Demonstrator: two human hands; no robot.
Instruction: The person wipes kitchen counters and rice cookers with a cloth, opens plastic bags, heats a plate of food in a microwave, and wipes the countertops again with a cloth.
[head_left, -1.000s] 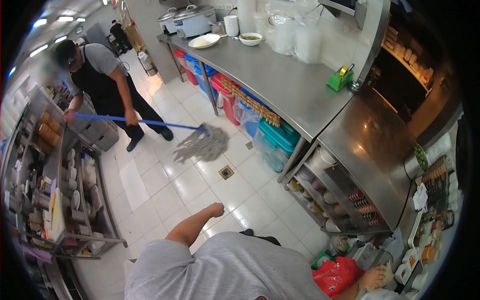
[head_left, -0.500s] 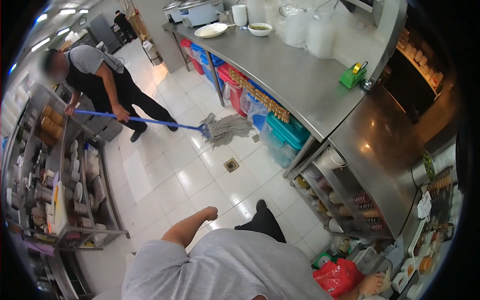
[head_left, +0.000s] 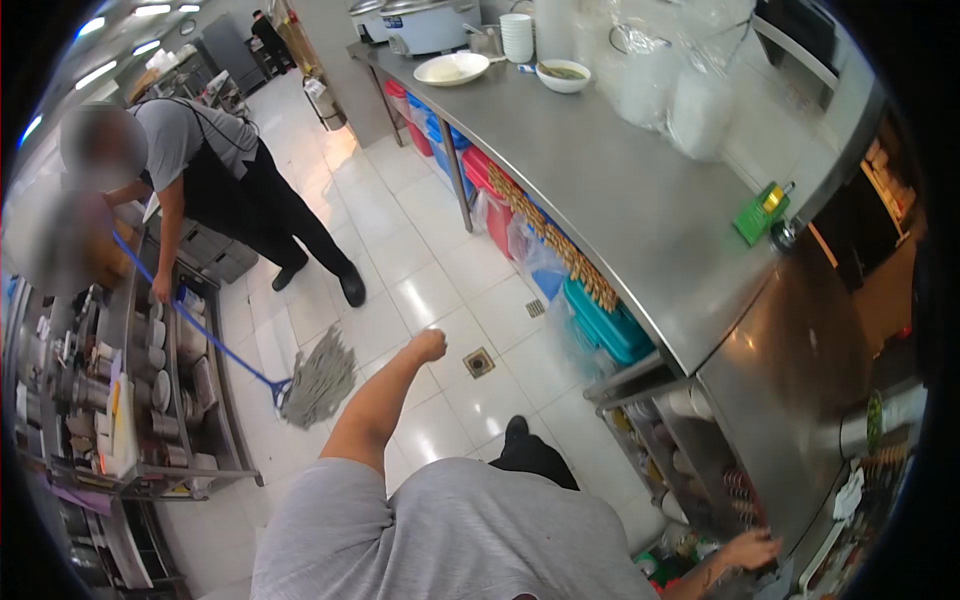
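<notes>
My left hand (head_left: pixel 430 346) is closed in a loose fist at the end of my outstretched arm, over the tiled floor (head_left: pixel 425 430). Nothing shows in it. My right hand (head_left: pixel 752 549) is low at the right, beside the front of the steel cabinet (head_left: pixel 790 420). Its fingers point right and are smeared, so I cannot make out whether they hold anything. Ahead on the left, a co-worker in a dark apron (head_left: pixel 215 170) leans over a blue-handled mop (head_left: pixel 322 380), whose grey strings lie spread on the floor.
A long steel counter (head_left: pixel 620 210) carries a white plate (head_left: pixel 452 68), a bowl (head_left: pixel 563 76) and a green scale (head_left: pixel 762 213). Bins with a teal lid (head_left: pixel 610 320) stand beneath. A shelf rack (head_left: pixel 215 470) lines the left. A floor drain (head_left: pixel 479 362) lies ahead.
The mop and co-worker's hands have swung toward the left rack. My left hand has risen forward. My right hand has moved up, off the pale item beside the red bag. The view has shifted.
</notes>
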